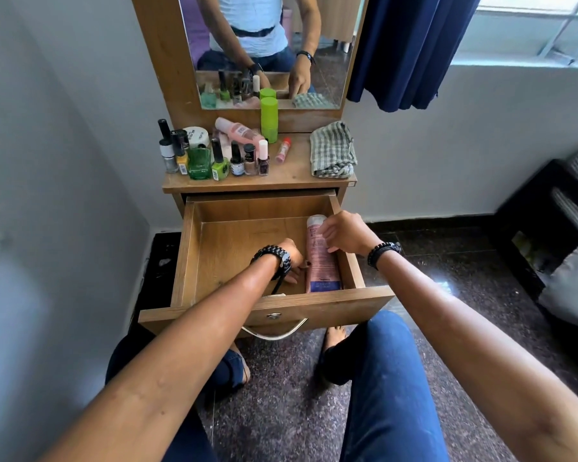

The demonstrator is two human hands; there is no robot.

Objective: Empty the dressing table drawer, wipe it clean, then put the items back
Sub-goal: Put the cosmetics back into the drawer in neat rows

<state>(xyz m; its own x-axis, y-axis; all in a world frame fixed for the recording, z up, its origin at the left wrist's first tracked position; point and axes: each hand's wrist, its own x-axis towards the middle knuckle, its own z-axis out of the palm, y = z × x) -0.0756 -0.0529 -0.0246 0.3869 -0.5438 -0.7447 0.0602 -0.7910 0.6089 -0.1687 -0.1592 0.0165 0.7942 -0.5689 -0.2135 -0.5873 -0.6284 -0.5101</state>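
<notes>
The wooden drawer (234, 241) of the dressing table is pulled open. A pink tube with a blue end (321, 261) lies along its right wall. My right hand (344, 233) rests on the tube's upper part, fingers curled over it. My left hand (292, 261) is down inside the drawer beside the tube's lower half, touching it; its fingers are partly hidden. The rest of the drawer floor is bare wood. On the tabletop (294, 173) stand several nail polish bottles (221, 161), a pink bottle (239, 131), a green can (269, 120) and a small pink stick (283, 150).
A folded checked cloth (332, 151) lies on the tabletop's right side. The mirror (267, 48) rises behind. A white wall is close on the left, a blue curtain (411, 51) and window at upper right, dark furniture (548, 228) at right. My knees are below the drawer front.
</notes>
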